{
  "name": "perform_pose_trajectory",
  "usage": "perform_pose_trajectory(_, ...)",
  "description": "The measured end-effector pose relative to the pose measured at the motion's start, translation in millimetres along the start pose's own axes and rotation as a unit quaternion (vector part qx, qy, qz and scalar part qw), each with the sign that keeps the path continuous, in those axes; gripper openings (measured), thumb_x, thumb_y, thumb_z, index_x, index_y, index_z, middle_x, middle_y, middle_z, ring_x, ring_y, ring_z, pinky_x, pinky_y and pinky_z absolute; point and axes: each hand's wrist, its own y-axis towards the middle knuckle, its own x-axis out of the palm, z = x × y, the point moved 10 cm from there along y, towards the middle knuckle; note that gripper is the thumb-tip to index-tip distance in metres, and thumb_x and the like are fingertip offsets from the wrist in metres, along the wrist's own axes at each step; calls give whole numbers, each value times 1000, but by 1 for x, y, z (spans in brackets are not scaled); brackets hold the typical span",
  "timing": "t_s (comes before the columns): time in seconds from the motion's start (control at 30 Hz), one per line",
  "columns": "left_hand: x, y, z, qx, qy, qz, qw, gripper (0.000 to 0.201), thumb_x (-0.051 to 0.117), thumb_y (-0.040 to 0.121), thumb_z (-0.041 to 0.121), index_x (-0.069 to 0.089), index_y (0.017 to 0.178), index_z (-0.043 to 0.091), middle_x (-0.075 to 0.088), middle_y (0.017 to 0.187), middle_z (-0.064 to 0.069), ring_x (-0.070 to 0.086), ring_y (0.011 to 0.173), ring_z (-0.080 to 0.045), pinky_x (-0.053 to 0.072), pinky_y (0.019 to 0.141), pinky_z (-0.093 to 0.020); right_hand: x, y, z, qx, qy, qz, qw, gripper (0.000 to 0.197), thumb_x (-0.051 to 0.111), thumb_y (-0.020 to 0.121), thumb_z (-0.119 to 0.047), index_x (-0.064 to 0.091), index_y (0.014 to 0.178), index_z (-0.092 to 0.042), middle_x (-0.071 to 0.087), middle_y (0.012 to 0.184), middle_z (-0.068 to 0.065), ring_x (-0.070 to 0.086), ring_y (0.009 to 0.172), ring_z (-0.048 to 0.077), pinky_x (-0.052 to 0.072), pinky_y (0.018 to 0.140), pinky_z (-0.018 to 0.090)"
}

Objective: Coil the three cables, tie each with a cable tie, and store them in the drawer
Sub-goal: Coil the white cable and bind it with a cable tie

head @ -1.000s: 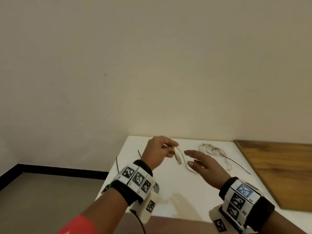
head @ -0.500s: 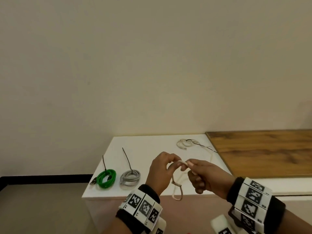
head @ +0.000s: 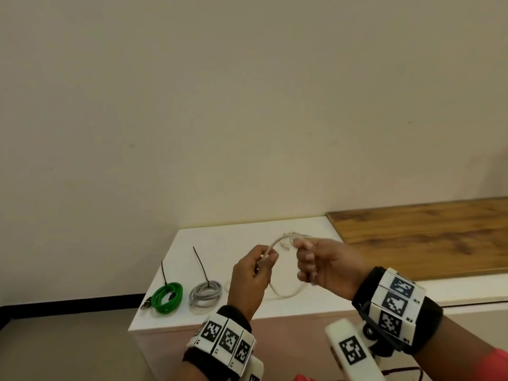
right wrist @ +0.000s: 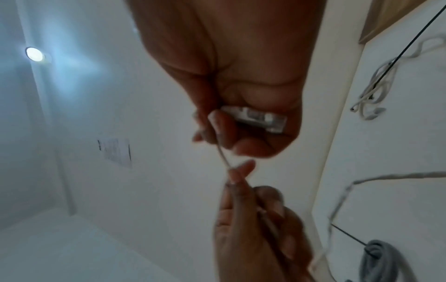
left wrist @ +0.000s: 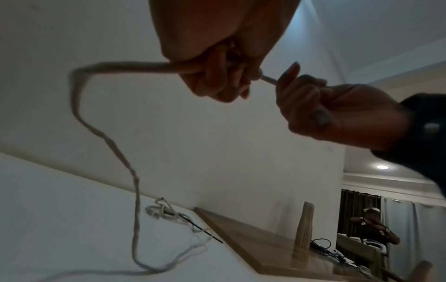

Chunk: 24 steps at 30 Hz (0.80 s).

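A green cable coil (head: pixel 167 297) and a grey cable coil (head: pixel 205 293) lay on a white cabinet (head: pixel 247 226); black-and-white checked wristbands (head: pixel 226 341) were worn.

1. No word, brand or number can be read in any view.
2. The left wristband (head: pixel 226 340), low in the head view, carries black-and-white square code markers; tiny characters sit under them, too small to read.
3. The right wristband (head: pixel 395 301), at the lower right, bears the same kind of markers, again with unreadable small print beside them.
4. A white block (head: pixel 353 353) under the right wrist shows one more such marker.
5. A sheet of paper (right wrist: pixel 117 152) on the wall, left of centre in the right wrist view, has dark marks, blurred beyond reading.
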Motion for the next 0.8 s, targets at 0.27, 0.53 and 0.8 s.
perform_pose_trajectory(0.27, 50, -31, 9, 98, 316, -82, 940, 53, 17, 82, 50, 58, 96, 18, 66, 68, 0, 59, 62, -18, 36, 55, -27, -28, 0, -13, -102, 130, 111, 980, 28, 32, 97, -7, 57, 84, -7, 61, 58, -1, 59, 51, 9, 55, 54, 20)
perform_pose_trajectory(0.53, 68, -38, 13, 122, 435, -162, 877, 31, 36, 90, 31, 56, 106, 15, 69, 77, -10, 64, 68, -31, 36, 55, -31, -25, 2, -4, -201, -104, 113, 968, 25, 43, 89, 7, 61, 79, -7, 70, 64, 0, 67, 67, 12, 56, 69, 19)
perform_pose_trajectory(0.8, 36, -26, -6, 42, 329, -151, 931, 41, 50, 69, 61, 46, 82, 22, 54, 59, 8, 54, 62, -17, 25, 49, -13, -14, 9, 46, -119, -558, 30, 821, 20, 40, 93, -10, 50, 79, 1, 44, 61, -6, 41, 54, 2, 36, 60, 18)
